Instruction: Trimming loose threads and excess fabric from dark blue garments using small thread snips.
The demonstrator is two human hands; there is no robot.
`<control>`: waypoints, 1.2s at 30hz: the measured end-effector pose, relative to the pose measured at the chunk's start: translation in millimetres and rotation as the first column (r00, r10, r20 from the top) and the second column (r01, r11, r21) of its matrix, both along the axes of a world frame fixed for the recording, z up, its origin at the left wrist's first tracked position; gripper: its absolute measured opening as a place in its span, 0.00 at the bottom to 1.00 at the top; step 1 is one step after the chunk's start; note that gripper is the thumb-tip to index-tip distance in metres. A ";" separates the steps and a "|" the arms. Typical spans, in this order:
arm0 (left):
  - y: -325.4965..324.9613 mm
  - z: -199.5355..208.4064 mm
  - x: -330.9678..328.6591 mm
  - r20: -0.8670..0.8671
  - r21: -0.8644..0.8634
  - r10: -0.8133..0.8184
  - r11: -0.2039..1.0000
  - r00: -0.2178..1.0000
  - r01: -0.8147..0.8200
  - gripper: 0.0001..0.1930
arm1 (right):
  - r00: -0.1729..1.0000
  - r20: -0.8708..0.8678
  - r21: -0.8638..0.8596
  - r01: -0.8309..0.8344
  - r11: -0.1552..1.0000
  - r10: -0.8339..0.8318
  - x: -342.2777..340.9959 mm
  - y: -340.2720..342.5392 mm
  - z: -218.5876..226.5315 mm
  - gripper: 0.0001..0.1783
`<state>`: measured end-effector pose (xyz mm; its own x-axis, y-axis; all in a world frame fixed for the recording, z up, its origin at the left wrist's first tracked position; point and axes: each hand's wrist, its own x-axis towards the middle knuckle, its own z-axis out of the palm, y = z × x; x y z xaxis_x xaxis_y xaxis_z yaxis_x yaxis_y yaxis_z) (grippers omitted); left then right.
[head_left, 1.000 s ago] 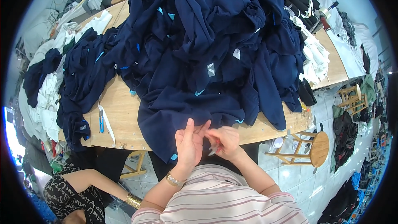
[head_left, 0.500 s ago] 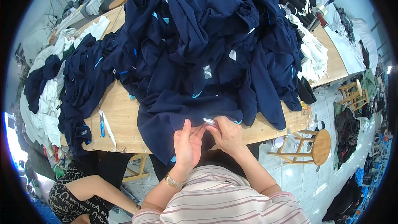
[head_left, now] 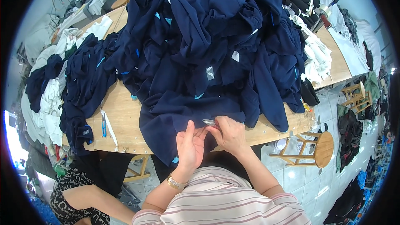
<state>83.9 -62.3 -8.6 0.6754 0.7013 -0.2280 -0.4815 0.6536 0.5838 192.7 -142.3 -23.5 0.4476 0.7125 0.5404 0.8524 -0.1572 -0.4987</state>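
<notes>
My right hand (head_left: pixel 230 135) is closed around small silver thread snips (head_left: pixel 208 122), whose blades stick out past my thumb to the left. Beside it, my left hand (head_left: pixel 191 148) is palm-up with the thumb raised and the fingers reaching toward the snips. Both hands are at the near edge of a navy garment (head_left: pixel 164 118), which hangs over the table's front edge. Whether my left fingertips touch the cloth is hard to make out. Behind this garment rises a large heap of navy garments (head_left: pixel 208 25) with light-blue and white tags.
Blue-handled scissors (head_left: pixel 103 126) and a white strip (head_left: pixel 110 130) lie on the wooden table (head_left: pixel 125 118) at left. White cloth piles (head_left: pixel 314 56) flank the heap. A wooden stool (head_left: pixel 323 149) stands at right. Another person's arm (head_left: pixel 98 198) is at lower left.
The snips' blades have turned slightly and now point left. My hands stay nearly in place. The other person's forearm has shifted a little.
</notes>
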 end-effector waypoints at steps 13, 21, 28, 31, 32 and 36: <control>0.8 -1.9 3.2 0.006 0.028 0.046 0.999 0.999 -0.046 0.13 | 0.999 -0.036 -0.019 -0.014 1.000 0.014 1.4 0.4 0.9 0.17; 0.1 -5.7 3.2 -0.033 0.147 0.067 0.987 0.997 -0.062 0.12 | 1.000 -0.009 -0.047 -0.017 0.999 0.017 2.0 5.9 3.3 0.17; 1.8 -2.2 6.1 -0.075 0.105 0.064 0.993 0.995 -0.056 0.13 | 0.915 -0.403 0.070 0.022 0.997 0.009 1.4 4.3 1.3 0.19; 4.2 -18.3 -2.5 0.082 0.049 0.005 0.999 0.997 -0.009 0.14 | 0.895 -0.432 0.193 -0.026 0.981 0.109 -7.0 8.9 0.7 0.29; 4.8 -20.2 -3.2 0.083 0.048 0.004 0.999 0.997 -0.009 0.14 | 0.933 -0.344 0.207 -0.038 0.978 0.109 -8.3 13.4 2.0 0.29; 7.0 -0.8 2.2 -0.165 0.086 -0.071 0.992 0.984 0.087 0.13 | 0.944 -0.223 0.325 -0.165 0.931 0.245 3.3 27.0 -5.0 0.18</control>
